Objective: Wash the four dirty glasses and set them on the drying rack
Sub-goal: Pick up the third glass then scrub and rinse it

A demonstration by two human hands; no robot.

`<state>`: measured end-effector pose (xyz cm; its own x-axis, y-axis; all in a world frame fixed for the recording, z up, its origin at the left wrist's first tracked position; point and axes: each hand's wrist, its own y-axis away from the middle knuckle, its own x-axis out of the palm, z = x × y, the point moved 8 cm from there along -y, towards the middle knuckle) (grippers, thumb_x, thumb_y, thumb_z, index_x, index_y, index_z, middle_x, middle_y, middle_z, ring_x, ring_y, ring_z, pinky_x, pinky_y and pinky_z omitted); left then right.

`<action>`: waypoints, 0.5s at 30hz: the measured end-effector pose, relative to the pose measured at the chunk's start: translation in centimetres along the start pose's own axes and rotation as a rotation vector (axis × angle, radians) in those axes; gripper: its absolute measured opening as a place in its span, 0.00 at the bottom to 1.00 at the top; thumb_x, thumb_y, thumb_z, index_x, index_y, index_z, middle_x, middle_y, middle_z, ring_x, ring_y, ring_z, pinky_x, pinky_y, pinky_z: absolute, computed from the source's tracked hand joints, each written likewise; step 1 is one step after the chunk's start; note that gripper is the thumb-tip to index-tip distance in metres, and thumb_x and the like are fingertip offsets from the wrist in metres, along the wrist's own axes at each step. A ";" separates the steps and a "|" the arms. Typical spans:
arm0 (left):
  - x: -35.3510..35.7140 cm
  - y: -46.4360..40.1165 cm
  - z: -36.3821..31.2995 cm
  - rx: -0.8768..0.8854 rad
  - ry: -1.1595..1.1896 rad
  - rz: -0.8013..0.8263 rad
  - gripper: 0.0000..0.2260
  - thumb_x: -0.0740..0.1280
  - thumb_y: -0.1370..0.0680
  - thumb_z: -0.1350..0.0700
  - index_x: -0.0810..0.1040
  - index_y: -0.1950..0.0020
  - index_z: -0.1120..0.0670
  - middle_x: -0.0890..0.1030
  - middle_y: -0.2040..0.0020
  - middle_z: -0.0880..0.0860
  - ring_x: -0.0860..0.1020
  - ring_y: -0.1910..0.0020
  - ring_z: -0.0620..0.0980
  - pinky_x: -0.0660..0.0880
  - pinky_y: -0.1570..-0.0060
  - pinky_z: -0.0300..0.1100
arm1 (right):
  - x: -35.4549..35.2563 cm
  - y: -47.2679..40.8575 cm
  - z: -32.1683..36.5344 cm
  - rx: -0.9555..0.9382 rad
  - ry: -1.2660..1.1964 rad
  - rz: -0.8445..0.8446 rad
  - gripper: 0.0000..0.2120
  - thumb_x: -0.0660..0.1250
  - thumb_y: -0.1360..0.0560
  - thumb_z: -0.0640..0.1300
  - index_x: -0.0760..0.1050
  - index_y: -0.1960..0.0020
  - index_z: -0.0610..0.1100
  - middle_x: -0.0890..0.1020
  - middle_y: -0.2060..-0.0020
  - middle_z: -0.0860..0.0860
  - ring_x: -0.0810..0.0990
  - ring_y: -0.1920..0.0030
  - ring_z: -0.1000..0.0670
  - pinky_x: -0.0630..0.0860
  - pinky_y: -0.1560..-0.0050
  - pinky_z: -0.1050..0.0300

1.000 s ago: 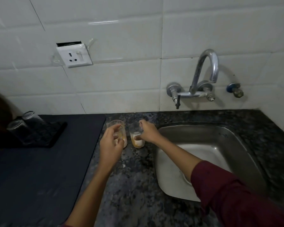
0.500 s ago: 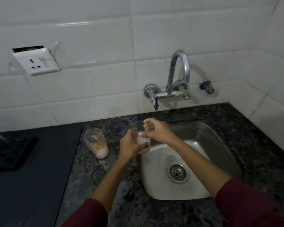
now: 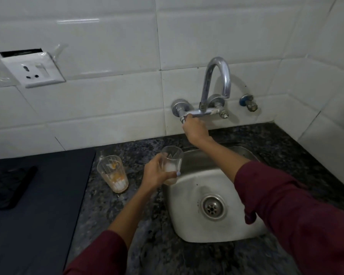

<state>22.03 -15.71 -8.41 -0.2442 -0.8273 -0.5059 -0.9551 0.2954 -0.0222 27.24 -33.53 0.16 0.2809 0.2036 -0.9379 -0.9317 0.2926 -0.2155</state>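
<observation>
Glass held at the sink's edge, other hand up at the tap

The left hand [image 3: 156, 173] wraps a clear, milky-bottomed glass [image 3: 171, 164] over the sink [image 3: 189, 221] rim (no readable writing); a second glass [image 3: 113, 173], orange-smeared, stands beside on the counter [image 3: 147, 231]; farther back, the right hand [image 3: 195, 129] closes on the tap handle [image 3: 182, 119].

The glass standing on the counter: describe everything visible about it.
The glass on the counter is clear, tapered and wider at the rim, with faint vertical ribs low on its wall. Orange residue streaks the inside and pale dregs sit at the bottom. It stands upright on the dark speckled counter, between the black mat and the sink. Nothing touches it.
</observation>
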 end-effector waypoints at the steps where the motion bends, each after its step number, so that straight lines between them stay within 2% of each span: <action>1: 0.0 -0.1 0.3 -0.005 0.003 0.002 0.31 0.81 0.40 0.51 0.77 0.40 0.55 0.81 0.48 0.53 0.79 0.50 0.52 0.74 0.53 0.44 | 0.1 0.0 0.3 -0.046 0.044 -0.007 0.15 0.54 0.21 0.37 0.65 0.36 0.34 0.80 0.47 0.35 0.78 0.47 0.34 0.75 0.51 0.44; 4: 0.4 -0.4 0.1 0.010 -0.019 0.020 0.29 0.81 0.38 0.53 0.76 0.40 0.55 0.80 0.48 0.51 0.78 0.49 0.51 0.73 0.54 0.42 | 0.2 0.3 0.9 -0.129 0.079 0.008 0.22 0.54 0.21 0.36 0.56 0.28 0.38 0.80 0.48 0.35 0.78 0.48 0.34 0.75 0.52 0.43; 7: 1.6 -0.5 -0.5 0.041 -0.022 0.051 0.26 0.81 0.38 0.54 0.77 0.44 0.54 0.79 0.51 0.49 0.77 0.51 0.49 0.71 0.58 0.39 | 0.0 1.9 0.2 -0.141 -0.021 0.080 0.30 0.59 0.21 0.42 0.48 0.24 0.41 0.74 0.39 0.36 0.75 0.43 0.36 0.73 0.46 0.42; 9: 2.9 -0.5 -1.1 0.057 -0.018 0.089 0.27 0.81 0.40 0.52 0.77 0.44 0.52 0.79 0.52 0.48 0.76 0.53 0.48 0.70 0.60 0.33 | -0.9 4.4 -0.7 -0.178 -0.112 0.034 0.26 0.59 0.21 0.46 0.56 0.26 0.40 0.71 0.36 0.39 0.74 0.40 0.38 0.73 0.42 0.44; 11: 4.3 -0.7 -1.6 0.071 -0.028 0.127 0.28 0.81 0.41 0.51 0.77 0.44 0.53 0.79 0.52 0.48 0.76 0.54 0.47 0.69 0.61 0.30 | -1.8 8.0 -1.5 -0.301 -0.179 -0.078 0.16 0.57 0.21 0.46 0.72 0.37 0.40 0.77 0.43 0.42 0.77 0.46 0.42 0.75 0.45 0.45; 13: 6.0 -1.0 -2.3 0.084 -0.019 0.166 0.27 0.82 0.40 0.54 0.78 0.43 0.53 0.79 0.53 0.47 0.76 0.53 0.46 0.68 0.62 0.25 | -1.4 11.3 -2.8 -0.375 -0.236 -0.023 0.16 0.56 0.22 0.50 0.79 0.49 0.42 0.81 0.54 0.45 0.79 0.54 0.45 0.75 0.50 0.46; 15: 7.8 -1.1 -2.9 0.098 0.003 0.206 0.28 0.81 0.39 0.57 0.78 0.41 0.53 0.79 0.51 0.47 0.77 0.51 0.46 0.67 0.60 0.20 | -0.1 13.2 -4.4 -0.384 -0.226 0.105 0.17 0.56 0.23 0.54 0.78 0.50 0.44 0.82 0.56 0.48 0.79 0.54 0.47 0.72 0.47 0.50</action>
<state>20.67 -23.92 -9.81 -0.4328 -0.7465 -0.5055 -0.8643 0.5030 -0.0028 13.86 -33.83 -3.83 0.1838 0.4247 -0.8865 -0.9637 -0.0996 -0.2476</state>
